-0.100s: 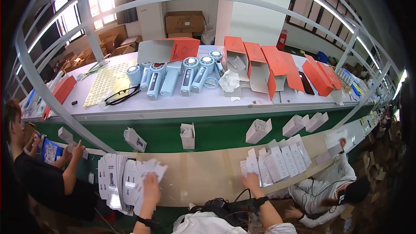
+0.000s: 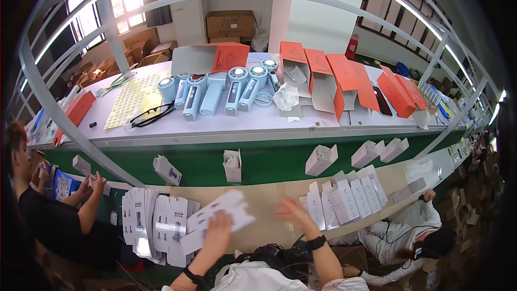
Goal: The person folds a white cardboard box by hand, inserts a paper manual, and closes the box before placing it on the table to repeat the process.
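Observation:
My left hand [image 2: 218, 229] grips a flat, unfolded white carton [image 2: 232, 207], blurred by motion, over the tan work surface [image 2: 264, 202]. Its fingers lie on top of the carton, and the thumb's hold is hidden. Close by on the left, flattened printed cartons lie in two overlapping stacks, a left stack [image 2: 138, 218] and a right stack [image 2: 170, 223]. My right hand [image 2: 295, 213] is raised with spread fingers and holds nothing. Just right of it stands a row of folded white boxes [image 2: 344, 199], packed side by side and leaning a little.
Along the green strip [image 2: 269, 164] stand several open white boxes, one [image 2: 232, 166] straight ahead. Beyond, a white table bears light blue handheld fans [image 2: 236, 91], orange-red boxes [image 2: 328, 70] and black glasses [image 2: 153, 117]. A co-worker [image 2: 59, 210] sits left, another person [image 2: 404, 237] right.
My left hand has moved right, away from the stacks, bringing a flat carton along. My right hand has left the row of boxes, shifting left with its fingers spread.

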The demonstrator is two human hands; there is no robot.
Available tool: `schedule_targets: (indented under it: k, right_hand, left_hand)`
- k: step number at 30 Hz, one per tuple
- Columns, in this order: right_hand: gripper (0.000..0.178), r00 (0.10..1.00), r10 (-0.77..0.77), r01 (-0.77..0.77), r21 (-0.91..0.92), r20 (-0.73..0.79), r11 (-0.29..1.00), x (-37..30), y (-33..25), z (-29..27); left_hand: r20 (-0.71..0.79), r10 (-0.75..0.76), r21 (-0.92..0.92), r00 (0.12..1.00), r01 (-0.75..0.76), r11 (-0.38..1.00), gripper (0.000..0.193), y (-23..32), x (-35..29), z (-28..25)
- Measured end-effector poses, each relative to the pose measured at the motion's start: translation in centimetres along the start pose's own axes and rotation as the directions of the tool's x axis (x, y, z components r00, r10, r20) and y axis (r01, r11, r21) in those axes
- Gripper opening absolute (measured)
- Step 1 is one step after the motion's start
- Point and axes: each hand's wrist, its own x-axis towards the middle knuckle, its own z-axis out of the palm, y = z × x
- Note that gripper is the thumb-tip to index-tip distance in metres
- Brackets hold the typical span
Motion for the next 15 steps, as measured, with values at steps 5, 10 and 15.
schedule_targets:
  k: [5, 10, 15]
  right_hand:
    - [0.036, 0.94, 0.071, -0.152, 0.223, 0.334, 0.963, -1.8, -2.3, 7.3]
    - [0.035, 0.907, 0.061, -0.164, 0.215, 0.416, 0.963, -2.4, -2.9, 5.9]
    - [0.029, 0.922, 0.08, -0.058, -0.069, 0.379, 0.996, -2.8, -3.8, 6.1]
  left_hand:
    - [-0.001, 0.324, -0.078, 0.946, -0.323, 0.943, 0.07, 3.8, 1.6, -1.9]
    - [-0.005, 0.145, -0.251, 0.989, -0.142, 0.958, 0.097, 4.4, 4.1, -5.7]
    - [-0.029, 0.18, -0.201, 0.983, -0.182, 0.963, 0.104, 4.5, 4.7, -5.5]
